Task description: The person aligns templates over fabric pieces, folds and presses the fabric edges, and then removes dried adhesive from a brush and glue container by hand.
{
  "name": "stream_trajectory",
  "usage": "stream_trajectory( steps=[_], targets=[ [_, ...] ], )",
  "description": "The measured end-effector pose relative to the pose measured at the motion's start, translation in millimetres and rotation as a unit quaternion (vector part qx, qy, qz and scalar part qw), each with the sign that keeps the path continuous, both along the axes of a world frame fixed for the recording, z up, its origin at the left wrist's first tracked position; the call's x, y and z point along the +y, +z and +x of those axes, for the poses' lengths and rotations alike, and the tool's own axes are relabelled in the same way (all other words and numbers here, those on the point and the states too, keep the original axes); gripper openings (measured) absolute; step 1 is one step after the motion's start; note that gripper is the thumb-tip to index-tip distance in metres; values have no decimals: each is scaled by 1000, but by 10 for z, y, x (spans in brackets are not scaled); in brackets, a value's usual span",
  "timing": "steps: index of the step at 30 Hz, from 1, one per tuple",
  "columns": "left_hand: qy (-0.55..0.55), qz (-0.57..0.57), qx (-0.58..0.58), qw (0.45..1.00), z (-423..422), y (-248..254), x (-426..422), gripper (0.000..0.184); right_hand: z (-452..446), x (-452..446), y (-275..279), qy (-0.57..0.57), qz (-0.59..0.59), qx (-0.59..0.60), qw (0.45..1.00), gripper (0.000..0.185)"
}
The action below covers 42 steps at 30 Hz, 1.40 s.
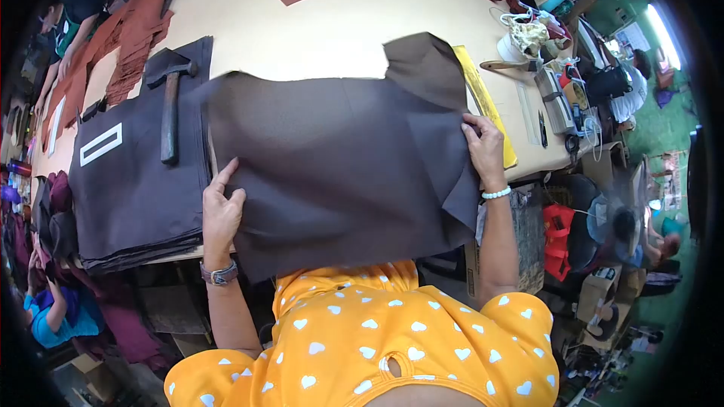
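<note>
Sheet (324, 158): pliable, cloth-like, matt, softly creased. Left of sheet: stack (136, 196), similar matt finish; hammer (170, 109), dull metal head. Beyond sheet: tabletop (317, 34), smooth, matt. Right of sheet: yellow strip (494, 114), glossy.

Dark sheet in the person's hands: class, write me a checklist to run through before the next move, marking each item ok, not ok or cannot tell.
1. Right hand holding the dark sheet: ok, fingers and thumb at its right side.
2. Left hand securely gripping: cannot tell; it touches the left edge, but the grip is unclear.
3. Sheet smooth and flat: not ok, it is creased toward the right hand.
4. Hammer clear of the sheet: ok, it lies on the stack at left.
5. Table under the sheet clear: cannot tell, the sheet hides it.
</note>
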State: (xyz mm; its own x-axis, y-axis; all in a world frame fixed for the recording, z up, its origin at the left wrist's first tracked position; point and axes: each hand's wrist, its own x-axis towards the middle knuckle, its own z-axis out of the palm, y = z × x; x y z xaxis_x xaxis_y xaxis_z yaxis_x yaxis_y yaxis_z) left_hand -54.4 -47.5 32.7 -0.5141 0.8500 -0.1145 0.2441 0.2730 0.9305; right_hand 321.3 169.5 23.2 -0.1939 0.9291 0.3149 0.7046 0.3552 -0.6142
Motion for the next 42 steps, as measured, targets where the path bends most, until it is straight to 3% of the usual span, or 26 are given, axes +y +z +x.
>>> stream_trajectory(
  steps=[8, 11, 12, 13, 15, 17, 19, 23, 27, 30, 34, 37, 40, 42],
  targets=[
    [-44, -76, 198, 976, -28, 72, -2, 51, 330, -6, -42, 14, 46, -128, 991, 26],
    [21, -98, 517, 850, 333, 65, 39, 49, 268, -93, 90, -24, 122, -266, 956, 31],
    [14, -136, 549, 825, 473, 112, 81, 50, 214, -134, 118, -40, 165, -323, 931, 33],
    [18, -98, 571, 815, 609, 30, 113, 53, 139, -181, 83, -42, 179, -347, 920, 34],
    [-49, -54, 558, 826, 883, -19, 246, 54, -92, -329, 8, -49, 207, -396, 893, 36],
    [-107, -7, 480, 871, 1091, -184, 349, 54, -429, -647, 32, 35, 140, -292, 945, 41],
    [-131, -41, 458, 878, 1153, -251, 384, 59, -624, -946, -90, 89, 66, -191, 975, 48],
    [-142, -57, 463, 873, 1111, -256, 352, 64, -334, -1059, -229, 7, 75, -239, 968, 53],
    [-141, -48, 466, 872, 1121, -239, 364, 64, 237, -877, -218, -137, 151, -337, 919, 42],
    [-144, -47, 466, 872, 1095, -196, 374, 63, 657, -499, -217, -208, 145, -209, 944, 41],
    [-145, -35, 449, 881, 1026, -169, 489, 62, 907, -211, -253, -209, 64, -205, 954, 44],
    [-124, -4, 437, 891, 1020, -256, 521, 62, 997, -112, -321, -177, 77, -102, 976, 34],
    [-118, -9, 457, 881, 1035, -274, 534, 64, 999, -1, -279, -178, -21, 81, 981, 28],
    [-125, -21, 471, 873, 1029, -268, 537, 65, 912, 86, -143, -173, 90, 55, 979, 25]
  ],
)
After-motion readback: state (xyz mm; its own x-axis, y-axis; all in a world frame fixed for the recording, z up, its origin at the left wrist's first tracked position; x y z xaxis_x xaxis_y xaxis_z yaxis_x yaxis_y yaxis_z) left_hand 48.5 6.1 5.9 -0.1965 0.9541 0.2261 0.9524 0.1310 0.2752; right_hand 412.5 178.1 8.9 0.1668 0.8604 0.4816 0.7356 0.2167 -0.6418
